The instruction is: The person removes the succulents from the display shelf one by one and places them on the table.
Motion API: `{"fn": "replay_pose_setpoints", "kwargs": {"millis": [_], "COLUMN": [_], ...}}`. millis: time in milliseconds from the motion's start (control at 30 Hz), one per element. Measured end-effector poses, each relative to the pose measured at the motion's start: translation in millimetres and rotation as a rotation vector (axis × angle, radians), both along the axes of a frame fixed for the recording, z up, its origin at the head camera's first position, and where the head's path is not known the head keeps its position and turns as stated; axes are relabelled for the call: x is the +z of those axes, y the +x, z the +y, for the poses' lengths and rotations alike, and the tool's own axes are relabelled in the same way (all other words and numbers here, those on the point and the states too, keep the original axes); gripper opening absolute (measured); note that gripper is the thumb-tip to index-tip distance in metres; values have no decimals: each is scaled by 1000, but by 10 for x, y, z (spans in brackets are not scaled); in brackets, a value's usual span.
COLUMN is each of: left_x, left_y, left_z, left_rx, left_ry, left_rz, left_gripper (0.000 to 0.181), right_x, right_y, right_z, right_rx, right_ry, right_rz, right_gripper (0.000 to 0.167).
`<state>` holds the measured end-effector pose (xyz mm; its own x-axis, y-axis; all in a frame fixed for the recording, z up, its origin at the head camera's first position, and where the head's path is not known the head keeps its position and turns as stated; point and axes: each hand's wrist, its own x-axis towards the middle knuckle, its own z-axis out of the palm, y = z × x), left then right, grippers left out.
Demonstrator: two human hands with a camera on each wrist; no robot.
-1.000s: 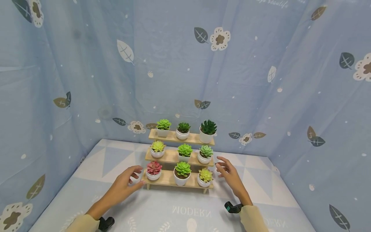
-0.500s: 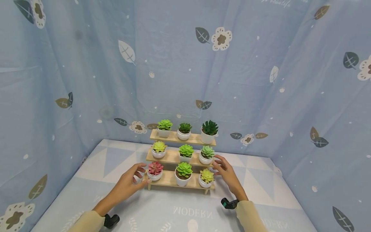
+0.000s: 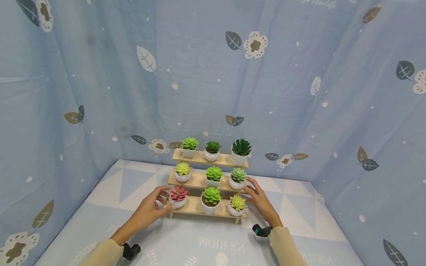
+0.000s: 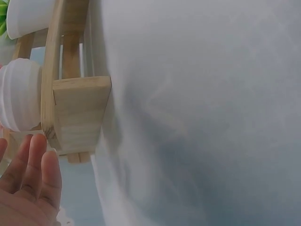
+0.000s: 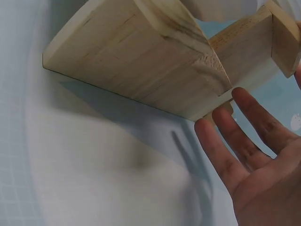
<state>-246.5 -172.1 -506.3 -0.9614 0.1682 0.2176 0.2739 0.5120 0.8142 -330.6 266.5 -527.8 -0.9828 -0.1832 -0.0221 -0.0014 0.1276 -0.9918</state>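
Left hand and right hand have drawn in toward the plant stand, at its eight and four o'clock — fingers loosely parted, gripping nothing, contact unclear — bracketing it on the tabletop at six o'clock.

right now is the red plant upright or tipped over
Upright: in the head view, the red plant faces up from its white pot, which sits base down on the bottom shelf.
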Motion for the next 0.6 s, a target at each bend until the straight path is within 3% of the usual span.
{"fn": "replay_pose_setpoints", "kwargs": {"millis": [333, 600], "left_x": [-5, -20], "left_y": [-59, -100], "left_z": [18, 41], "left_rx": [-32, -30], "left_ry": [21, 42], "left_rz": [9, -8], "left_gripper": [73, 73], "right_x": [1, -7], "right_y": [-27, -22], "right_z": [-13, -21], "right_rx": [14, 26], "right_ry": [-48, -30], "right_rz": [-27, -25], "right_gripper": [68, 68]}}
